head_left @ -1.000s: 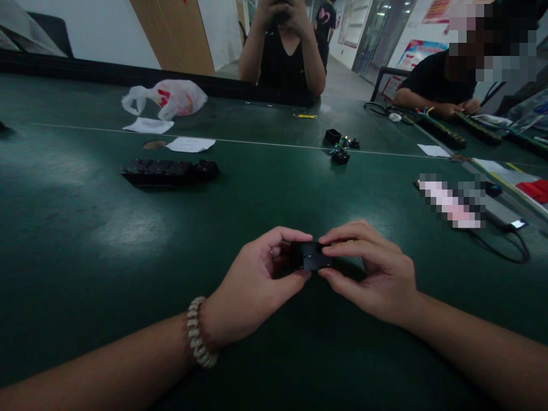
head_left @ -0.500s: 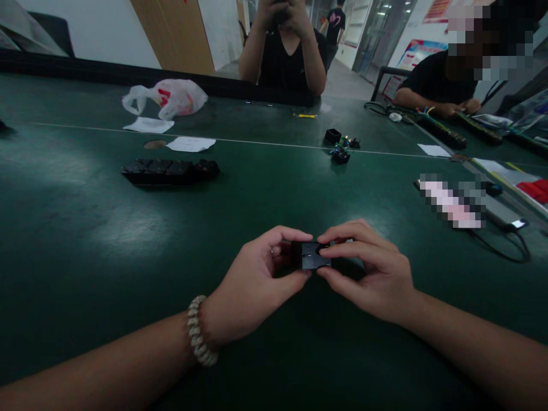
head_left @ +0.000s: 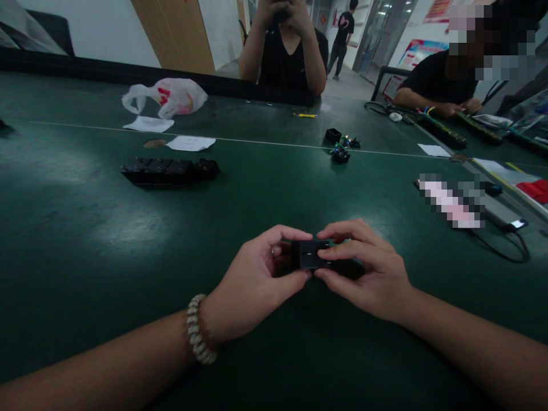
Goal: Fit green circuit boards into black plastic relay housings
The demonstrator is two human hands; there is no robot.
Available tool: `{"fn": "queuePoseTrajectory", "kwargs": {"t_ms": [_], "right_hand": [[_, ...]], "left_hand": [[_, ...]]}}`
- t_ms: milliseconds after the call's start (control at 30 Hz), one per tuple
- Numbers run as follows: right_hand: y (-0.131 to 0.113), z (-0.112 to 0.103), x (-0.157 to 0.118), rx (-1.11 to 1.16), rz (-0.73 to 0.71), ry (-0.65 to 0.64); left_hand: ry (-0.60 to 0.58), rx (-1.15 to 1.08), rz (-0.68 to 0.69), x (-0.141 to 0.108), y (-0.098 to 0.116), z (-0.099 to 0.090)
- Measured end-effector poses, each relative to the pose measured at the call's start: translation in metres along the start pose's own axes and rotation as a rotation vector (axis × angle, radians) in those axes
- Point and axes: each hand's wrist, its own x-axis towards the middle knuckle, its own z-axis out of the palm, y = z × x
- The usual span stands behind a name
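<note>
A small black plastic box-like housing (head_left: 309, 257) sits between my two hands, low over the green table. My left hand (head_left: 261, 274) grips its left end, with the thumb on the near side and the index finger on the far side. From the right, my right hand (head_left: 368, 262) holds the other end, its thumb near the front edge and one finger lying on the top face. Small slots show on that top face. My right fingers hide part of the housing's right end.
A row of black housings (head_left: 169, 171) lies to the left. Small black parts with circuit boards (head_left: 341, 153) are farther back. A plastic bag (head_left: 182, 98), papers (head_left: 191, 144), a yellow item (head_left: 305, 116) and a blurred-out phone-like object (head_left: 449, 202) with a cable lie around. Two people sit beyond.
My right hand has shifted slightly left along the housing, while my left hand stays in place. A person in the background has moved right.
</note>
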Motion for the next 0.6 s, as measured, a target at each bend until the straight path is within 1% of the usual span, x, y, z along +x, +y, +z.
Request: {"fn": "queuePoseTrajectory", "kwargs": {"t_ms": [133,400,600], "right_hand": [[-0.0001,0.0003,0.0000,-0.005,-0.015,-0.018],[-0.0016,0.0003,-0.0028,0.022,0.022,-0.107],[0.0008,-0.0005,-0.0047,0.007,0.040,-0.108]], "left_hand": [[0.006,-0.031,-0.003,0.0001,-0.0002,0.0008],[-0.006,-0.068,-0.007,0.0002,-0.0026,-0.0014],[0.032,-0.098,0.013,0.0014,-0.0037,-0.0015]]}}
